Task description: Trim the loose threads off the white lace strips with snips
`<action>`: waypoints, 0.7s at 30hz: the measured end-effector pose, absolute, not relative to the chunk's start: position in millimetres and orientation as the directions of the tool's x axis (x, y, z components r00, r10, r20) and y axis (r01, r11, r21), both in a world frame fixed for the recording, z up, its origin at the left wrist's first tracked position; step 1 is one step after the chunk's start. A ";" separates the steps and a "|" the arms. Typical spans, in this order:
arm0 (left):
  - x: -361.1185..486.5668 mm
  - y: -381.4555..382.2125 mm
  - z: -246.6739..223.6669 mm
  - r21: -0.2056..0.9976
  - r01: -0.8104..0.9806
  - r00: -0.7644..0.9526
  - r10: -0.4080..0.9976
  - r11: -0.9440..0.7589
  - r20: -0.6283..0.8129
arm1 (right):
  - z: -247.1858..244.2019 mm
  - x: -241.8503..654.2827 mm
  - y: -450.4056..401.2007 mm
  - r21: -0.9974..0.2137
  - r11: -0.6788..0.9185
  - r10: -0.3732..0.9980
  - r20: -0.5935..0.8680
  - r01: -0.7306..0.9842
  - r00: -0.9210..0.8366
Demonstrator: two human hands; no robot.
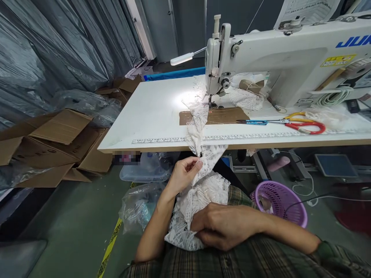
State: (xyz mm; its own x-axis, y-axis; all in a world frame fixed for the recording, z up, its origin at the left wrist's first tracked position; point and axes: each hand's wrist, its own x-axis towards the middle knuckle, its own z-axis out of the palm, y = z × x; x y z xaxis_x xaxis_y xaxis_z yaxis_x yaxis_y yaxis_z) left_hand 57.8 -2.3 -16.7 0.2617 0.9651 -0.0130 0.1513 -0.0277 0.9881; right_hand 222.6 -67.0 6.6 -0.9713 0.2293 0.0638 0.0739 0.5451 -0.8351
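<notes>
White lace fabric (pixel 213 189) lies bunched in my lap, and a strip of it runs up over the table edge to the needle area of a white sewing machine (pixel 290 58). My left hand (pixel 187 173) is closed just below that edge, pinching the lace between thumb and fingers. Lower down, my right hand (pixel 224 226) rests on the bunched lace with its fingers curled into the folds. Its fingertips are partly hidden by the hand and cloth, but the lace is gathered at them.
On the white table (pixel 150 112) lie red-and-yellow-handled scissors (pixel 304 125) and a blue thread snipper (pixel 252 122). A printed ruler runs along the front edge. Below are a purple basket (pixel 303 216) and a plastic bin (pixel 145 170); an open cardboard box (pixel 63 143) stands left.
</notes>
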 end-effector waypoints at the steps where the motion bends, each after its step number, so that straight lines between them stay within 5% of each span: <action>1: 56.5 -4.8 -16.1 0.981 0.183 0.287 0.958 -0.063 0.008 | 9.0 226.2 -65.7 -0.824 0.556 0.241 0.041 0.104 -0.970; 4: 42.4 -17.5 -7.2 0.926 0.316 0.416 0.907 -0.205 0.059 | 18.1 243.7 -53.3 -0.802 0.546 0.391 -0.012 0.243 -0.920; 8: 22.1 -43.9 6.7 0.883 0.334 0.612 0.788 -0.331 0.064 | 13.6 264.8 -20.0 -0.888 0.319 0.754 0.027 0.331 -0.656; 11: 20.0 -65.1 9.0 0.893 0.268 0.704 0.706 -0.363 0.076 | -4.1 264.2 4.5 -0.984 0.082 0.907 0.007 0.159 -0.421; 15: 29.6 -82.7 3.8 0.895 0.249 0.758 0.650 -0.370 0.058 | -22.1 244.8 18.0 -0.960 -0.231 0.929 -0.169 -0.157 -0.331; 21: 33.6 -78.3 -4.6 0.910 0.257 0.754 0.657 -0.325 0.022 | -29.2 221.8 7.3 -0.886 -0.191 0.982 -0.170 -0.422 -0.088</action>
